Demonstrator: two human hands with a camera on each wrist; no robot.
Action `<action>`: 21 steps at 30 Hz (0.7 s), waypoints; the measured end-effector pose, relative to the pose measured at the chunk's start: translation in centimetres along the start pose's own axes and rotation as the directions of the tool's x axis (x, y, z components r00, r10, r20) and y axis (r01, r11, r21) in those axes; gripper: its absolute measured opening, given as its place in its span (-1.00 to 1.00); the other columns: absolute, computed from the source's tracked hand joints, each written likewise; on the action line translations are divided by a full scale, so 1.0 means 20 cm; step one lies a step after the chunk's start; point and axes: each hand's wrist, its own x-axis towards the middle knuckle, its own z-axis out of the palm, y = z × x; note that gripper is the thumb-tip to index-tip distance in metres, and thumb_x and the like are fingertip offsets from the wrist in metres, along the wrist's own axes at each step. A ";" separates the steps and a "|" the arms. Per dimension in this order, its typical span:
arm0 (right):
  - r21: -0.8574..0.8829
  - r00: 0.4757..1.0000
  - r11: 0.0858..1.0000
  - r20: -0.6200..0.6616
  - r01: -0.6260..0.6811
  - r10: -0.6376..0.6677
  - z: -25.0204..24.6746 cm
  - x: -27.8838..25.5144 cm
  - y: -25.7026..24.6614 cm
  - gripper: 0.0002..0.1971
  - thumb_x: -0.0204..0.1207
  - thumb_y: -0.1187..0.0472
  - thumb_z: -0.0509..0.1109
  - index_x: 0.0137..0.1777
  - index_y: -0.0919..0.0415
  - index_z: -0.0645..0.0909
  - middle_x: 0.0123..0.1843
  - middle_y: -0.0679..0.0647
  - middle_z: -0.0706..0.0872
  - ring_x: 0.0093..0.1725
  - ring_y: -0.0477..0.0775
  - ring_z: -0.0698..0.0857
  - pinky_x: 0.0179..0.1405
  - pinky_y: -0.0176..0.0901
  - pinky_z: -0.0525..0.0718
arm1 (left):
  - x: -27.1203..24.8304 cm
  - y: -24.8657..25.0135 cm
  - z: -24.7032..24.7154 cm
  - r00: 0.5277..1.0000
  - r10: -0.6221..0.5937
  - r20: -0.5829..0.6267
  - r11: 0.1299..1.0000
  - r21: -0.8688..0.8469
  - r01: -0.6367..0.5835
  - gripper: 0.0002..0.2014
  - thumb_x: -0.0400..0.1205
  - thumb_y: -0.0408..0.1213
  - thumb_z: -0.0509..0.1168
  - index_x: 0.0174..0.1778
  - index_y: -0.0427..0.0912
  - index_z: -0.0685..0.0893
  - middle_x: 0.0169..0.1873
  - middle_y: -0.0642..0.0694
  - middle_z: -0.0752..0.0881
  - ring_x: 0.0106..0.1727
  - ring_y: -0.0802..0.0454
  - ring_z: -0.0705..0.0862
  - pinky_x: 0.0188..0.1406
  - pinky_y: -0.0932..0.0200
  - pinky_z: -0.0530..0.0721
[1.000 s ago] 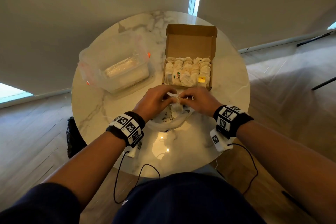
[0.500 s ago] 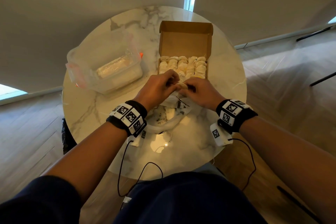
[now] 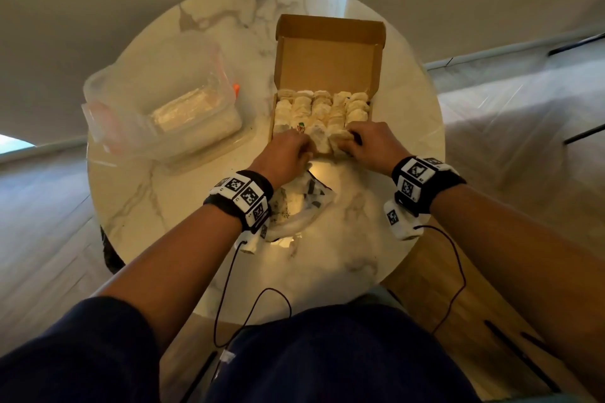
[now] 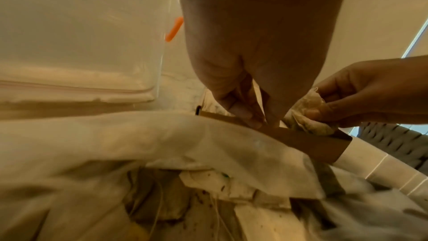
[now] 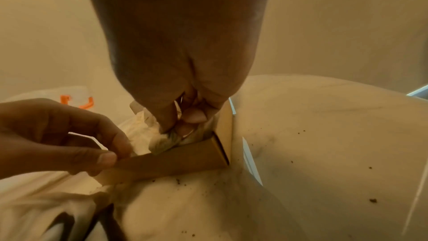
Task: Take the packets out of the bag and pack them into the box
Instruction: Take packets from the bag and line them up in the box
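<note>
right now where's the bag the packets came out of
In the head view the bag lies crumpled on the table, just below the near edge of the box, between the left hand and the right hand.

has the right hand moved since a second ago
Yes. The right hand has gone forward from above the white plastic bag to the near edge of the brown cardboard box, pinching a packet.

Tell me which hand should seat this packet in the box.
Right. The right hand already pinches the packet just inside the box at its near right corner. The left hand grips the box's near wall, so it looks better placed to steady the box.
</note>
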 end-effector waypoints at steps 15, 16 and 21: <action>-0.114 0.987 0.993 -0.157 0.009 -0.027 0.09 0.06 0.05 -0.64 0.47 0.04 0.56 0.20 0.20 0.73 0.16 0.21 0.48 0.03 0.16 0.55 0.05 -0.03 0.62 | 0.00 -0.05 0.04 0.999 0.039 -0.031 0.999 -0.029 -0.040 -0.78 0.62 -0.38 0.29 0.11 -0.20 0.80 -0.03 -0.15 0.74 0.04 -0.05 0.65 0.01 0.19 0.52; -0.150 0.985 0.988 -0.167 0.024 -0.049 0.10 0.06 0.05 -0.65 0.48 0.03 0.55 0.19 0.20 0.75 0.13 0.22 0.48 0.02 0.20 0.55 0.05 0.02 0.64 | 0.00 -0.05 0.04 0.999 0.041 -0.036 0.999 -0.030 -0.042 -0.77 0.63 -0.38 0.29 0.11 -0.20 0.80 -0.02 -0.15 0.74 0.03 -0.04 0.65 0.00 0.22 0.50; -0.065 0.969 0.996 -0.235 0.063 -0.077 0.10 0.03 0.04 -0.77 0.54 0.19 0.49 0.11 0.25 0.58 0.17 0.18 0.54 0.00 0.17 0.59 -0.04 -0.02 0.64 | 0.00 -0.06 0.05 0.999 0.031 -0.024 0.999 -0.026 -0.032 -0.77 0.65 -0.33 0.28 0.15 -0.17 0.79 0.03 -0.10 0.74 0.09 0.02 0.64 0.03 0.33 0.42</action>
